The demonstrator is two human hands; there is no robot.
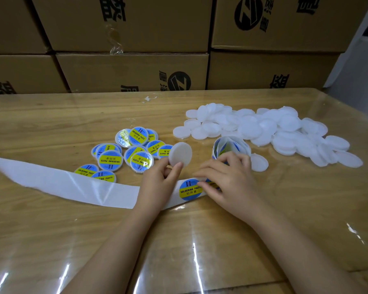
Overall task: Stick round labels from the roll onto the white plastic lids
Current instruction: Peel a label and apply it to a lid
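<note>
Matt white plastic lids (263,128); glossy film over wood table (51,230).

Even, fairly bright indoor light falls from above. White glare streaks cross the glossy clear sheet (200,262) over the table (40,115), thickest along its near edge. The heap of white lids (274,128) is washed out, its detail lost. Shadows are soft and short. The cardboard boxes (132,68) bow toward the frame edges, and focus is slightly soft.

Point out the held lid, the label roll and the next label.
held lid (180,154), head view, flat face.
label roll (229,146), head view, coil's top.
next label (189,189), head view, yellow band.
</note>
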